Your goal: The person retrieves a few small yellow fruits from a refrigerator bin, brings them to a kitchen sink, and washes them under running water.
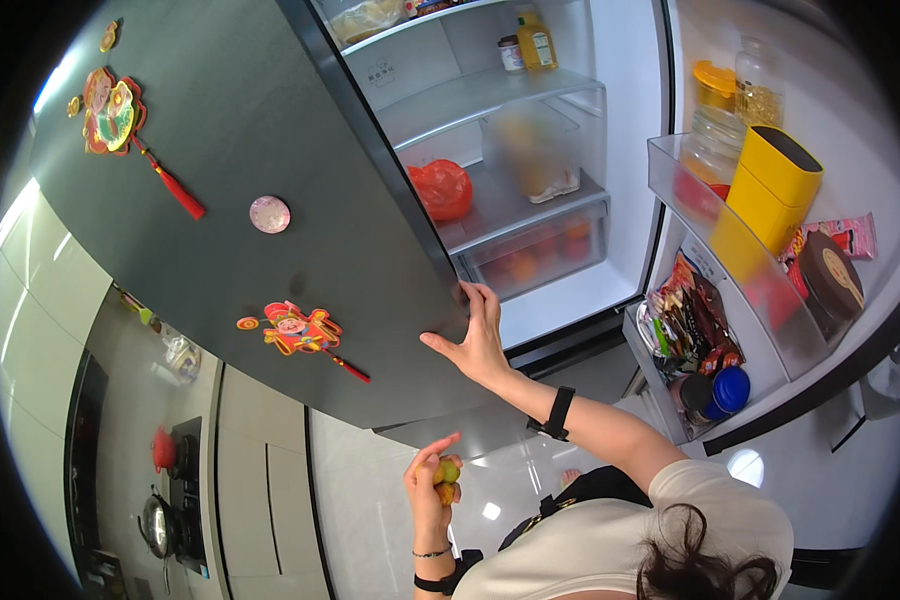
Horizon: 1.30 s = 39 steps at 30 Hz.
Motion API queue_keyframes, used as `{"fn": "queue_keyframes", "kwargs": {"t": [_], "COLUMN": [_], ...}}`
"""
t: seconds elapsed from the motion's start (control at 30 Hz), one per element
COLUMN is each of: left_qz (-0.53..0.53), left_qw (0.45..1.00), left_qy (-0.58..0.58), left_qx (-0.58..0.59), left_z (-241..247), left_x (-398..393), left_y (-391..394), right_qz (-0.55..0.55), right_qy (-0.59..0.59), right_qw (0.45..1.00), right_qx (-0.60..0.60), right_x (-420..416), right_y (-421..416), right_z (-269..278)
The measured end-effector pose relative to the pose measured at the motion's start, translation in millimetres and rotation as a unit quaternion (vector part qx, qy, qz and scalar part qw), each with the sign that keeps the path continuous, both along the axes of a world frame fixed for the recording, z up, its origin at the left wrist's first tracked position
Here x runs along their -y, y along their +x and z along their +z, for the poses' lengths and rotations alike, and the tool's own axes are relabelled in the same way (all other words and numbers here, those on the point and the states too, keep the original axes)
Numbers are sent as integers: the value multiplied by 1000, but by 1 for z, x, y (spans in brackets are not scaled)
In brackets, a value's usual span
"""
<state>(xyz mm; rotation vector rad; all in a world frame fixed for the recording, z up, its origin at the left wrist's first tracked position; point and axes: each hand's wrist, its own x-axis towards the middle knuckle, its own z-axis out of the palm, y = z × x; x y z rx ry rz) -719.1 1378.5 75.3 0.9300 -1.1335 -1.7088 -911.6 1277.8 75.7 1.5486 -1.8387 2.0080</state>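
My left hand (pixel 429 484) is closed around a few small yellow-green fruits (pixel 445 472), with its index finger stretched out. Their exact kind is unclear. At the edge of the dark grey left refrigerator door (pixel 360 247) is my right hand (pixel 480 345), fingers curled at the edge and thumb against the front face. Both doors of the refrigerator stand open. Inside, a red plastic bag (pixel 442 189) and a frosted bag of food (pixel 532 150) sit on a shelf above a clear drawer (pixel 536 251) of round fruits.
The right door's bins (pixel 742 232) hold jars, a yellow container (pixel 772 187), a brown-lidded jar (pixel 829 277) and snack packets (pixel 690 322). Festive magnets (pixel 300 328) decorate the left door. Behind it are a cooktop (pixel 187 495), a pan (pixel 157 521) and a red pot (pixel 163 448).
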Motion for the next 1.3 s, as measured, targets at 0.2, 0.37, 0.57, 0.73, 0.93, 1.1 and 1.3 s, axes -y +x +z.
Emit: {"fn": "queue_keyframes", "kwargs": {"t": [0.2,0.37,0.57,0.73,0.93,1.1,1.3], "left_qz": [2,-9,-12,-48,-126,-279,-318], "left_qw": [999,999,999,997,990,928,882], "left_qy": [32,26,32,47,59,229,331], "left_qx": [-23,-22,-31,-39,22,-88,-109], "left_z": [-2,-1,-2,-2,-21,-23,1], "left_x": [9,6,-5,-8,-3,15,10], "left_y": [-5,-10,1,-6,-6,-22,-71], "right_qz": [-5,-22,-23,-77,1,-232,-641], "right_qy": [-33,-29,-16,31,-169,-280,-240], "right_qw": [998,997,997,996,985,929,729], "right_qx": [-46,-66,-67,-32,-43,-64,20], "right_x": [15,17,22,22,-95,-271,-402], "right_y": [-13,-19,-18,-29,-13,-18,-138], "right_z": [-1,0,1,6,63,84,63]}}
